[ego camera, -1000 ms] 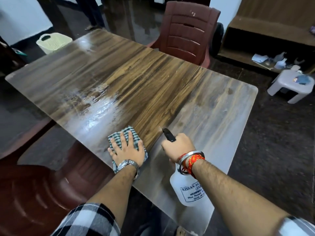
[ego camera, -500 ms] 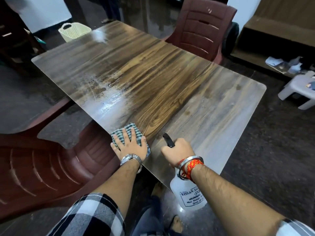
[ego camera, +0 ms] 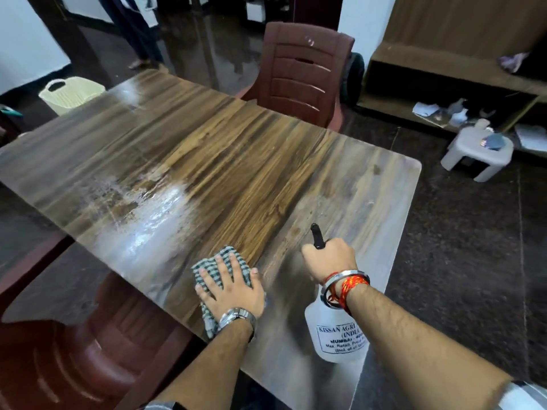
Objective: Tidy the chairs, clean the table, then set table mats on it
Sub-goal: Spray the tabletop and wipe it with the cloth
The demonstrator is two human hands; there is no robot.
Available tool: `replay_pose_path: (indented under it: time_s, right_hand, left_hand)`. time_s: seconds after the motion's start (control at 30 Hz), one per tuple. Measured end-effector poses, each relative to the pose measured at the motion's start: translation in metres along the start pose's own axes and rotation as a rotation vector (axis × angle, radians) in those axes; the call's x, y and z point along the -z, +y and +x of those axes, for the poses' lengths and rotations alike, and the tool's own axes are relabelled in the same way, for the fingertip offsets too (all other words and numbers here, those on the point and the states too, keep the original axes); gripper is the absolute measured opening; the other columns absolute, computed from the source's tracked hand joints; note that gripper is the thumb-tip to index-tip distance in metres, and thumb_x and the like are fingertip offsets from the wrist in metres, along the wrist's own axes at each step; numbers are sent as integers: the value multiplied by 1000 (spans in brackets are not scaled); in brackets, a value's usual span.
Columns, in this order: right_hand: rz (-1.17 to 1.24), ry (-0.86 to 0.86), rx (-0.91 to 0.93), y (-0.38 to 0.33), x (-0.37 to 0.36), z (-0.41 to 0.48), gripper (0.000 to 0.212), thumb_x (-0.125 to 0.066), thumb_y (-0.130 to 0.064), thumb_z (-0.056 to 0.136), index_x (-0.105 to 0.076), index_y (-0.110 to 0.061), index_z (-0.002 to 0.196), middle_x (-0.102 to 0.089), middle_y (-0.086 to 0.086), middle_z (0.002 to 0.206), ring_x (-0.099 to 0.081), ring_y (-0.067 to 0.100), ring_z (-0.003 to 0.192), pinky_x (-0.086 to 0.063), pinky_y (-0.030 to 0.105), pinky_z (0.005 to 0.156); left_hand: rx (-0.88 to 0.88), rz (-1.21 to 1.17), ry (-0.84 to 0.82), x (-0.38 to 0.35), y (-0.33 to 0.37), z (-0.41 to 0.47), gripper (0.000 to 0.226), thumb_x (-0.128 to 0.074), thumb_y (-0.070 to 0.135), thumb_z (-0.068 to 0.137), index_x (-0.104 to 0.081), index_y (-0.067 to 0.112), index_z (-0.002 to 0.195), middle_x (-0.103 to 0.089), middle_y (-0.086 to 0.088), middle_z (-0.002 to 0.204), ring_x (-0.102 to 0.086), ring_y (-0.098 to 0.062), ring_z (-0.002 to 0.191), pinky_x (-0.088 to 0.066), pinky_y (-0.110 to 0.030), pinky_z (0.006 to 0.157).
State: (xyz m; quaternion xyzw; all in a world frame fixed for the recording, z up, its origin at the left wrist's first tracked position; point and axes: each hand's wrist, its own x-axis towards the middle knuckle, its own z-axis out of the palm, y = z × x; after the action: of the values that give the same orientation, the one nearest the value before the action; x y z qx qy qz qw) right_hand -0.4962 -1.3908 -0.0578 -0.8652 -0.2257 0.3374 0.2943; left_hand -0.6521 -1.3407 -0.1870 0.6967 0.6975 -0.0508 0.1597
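A long wood-grain table [ego camera: 236,161] fills the view, with a wet shiny patch left of centre. My left hand [ego camera: 232,287] lies flat, fingers spread, pressing a green-and-white checked cloth [ego camera: 217,266] onto the table near its front edge. My right hand [ego camera: 330,257] grips the black trigger head of a white spray bottle [ego camera: 333,332], whose nozzle points out over the tabletop. A brown plastic chair [ego camera: 302,75] stands at the table's far side. Another brown chair [ego camera: 74,350] sits close at the lower left, partly under the table edge.
A pale yellow basket [ego camera: 71,94] stands on the floor beyond the far left corner. A small white stool [ego camera: 476,152] sits on the dark floor at right, before a low brown shelf [ego camera: 450,84] holding scattered items. A person's legs show at the top left.
My left hand and the cloth have slid a little to the right along the front edge. The view has shifted; the right hand keeps its hold on the bottle.
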Motion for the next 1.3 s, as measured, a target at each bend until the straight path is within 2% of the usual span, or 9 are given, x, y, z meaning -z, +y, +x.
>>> replay_pose_path:
  time_s: [0.1,0.17,0.3,0.43,0.57,0.7,0.93,1.1,1.3]
  right_hand:
    - [29,33,3,-10,13,22,35,-48,-34,62,-65,-5,70,-69,14,72,-65,33,73,-54,35,65]
    - [61,92,1,-15,23,44,21,-56,-30,71,-58,-10,66,-64,10,70,-61,32,71,-47,31,61]
    - [84,202,-8,-19,47,90,19,-62,-26,77,-53,-14,66,-61,9,74,-56,30,71,-36,27,53]
    - [118,290,-50,-19,70,135,17,-62,-28,76,-55,-14,72,-65,11,82,-60,32,77,-40,28,62]
    - [109,346,-71,-13,89,167,18,-63,-28,77,-55,-12,74,-62,9,79,-55,26,68,-36,26,50]
    - [138,346,-101,-2,103,188,20,-64,-29,77,-57,-10,76,-62,6,75,-58,23,65,-41,28,52]
    - [179,381,-139,18,113,211,22,-64,-31,71,-60,-9,73,-68,9,69,-66,31,66,-56,37,67]
    - [209,408,-148,29,126,215,21,-65,-31,71,-60,-10,73,-69,8,70,-66,30,65,-57,37,66]
    - [261,417,-182,30,132,214,27,-61,-38,62,-60,-13,71,-70,10,69,-68,34,64,-60,43,67]
  left_hand:
    - [-153,30,-23,-2,47,13,71,-1,64,90,6,33,152,15,2,160,19,-35,144,15,-56,113]
    - [-245,37,-29,-4,85,29,74,3,62,86,4,31,153,13,1,161,17,-37,144,15,-57,112]
    - [-378,65,-45,-10,166,72,66,-11,57,94,2,30,153,12,0,161,17,-37,144,17,-56,111]
    - [-492,84,-44,-11,241,124,69,-7,58,91,-2,29,154,9,0,162,16,-36,145,18,-55,110]
    - [-604,123,-29,-10,305,169,65,-18,55,95,-7,29,153,6,1,162,15,-35,145,16,-55,113]
    - [-686,163,-25,-9,359,205,65,-18,56,95,-8,30,153,5,3,162,15,-35,145,12,-55,114]
    - [-812,202,-12,-11,423,246,68,-17,62,92,-7,34,153,3,6,162,12,-33,146,12,-54,115]
    - [-870,240,-20,-17,450,248,69,-16,64,92,-6,34,153,4,8,162,11,-32,147,11,-53,115]
    - [-997,293,-70,-21,461,230,65,-15,61,94,-2,36,152,6,7,162,13,-32,146,9,-54,116]
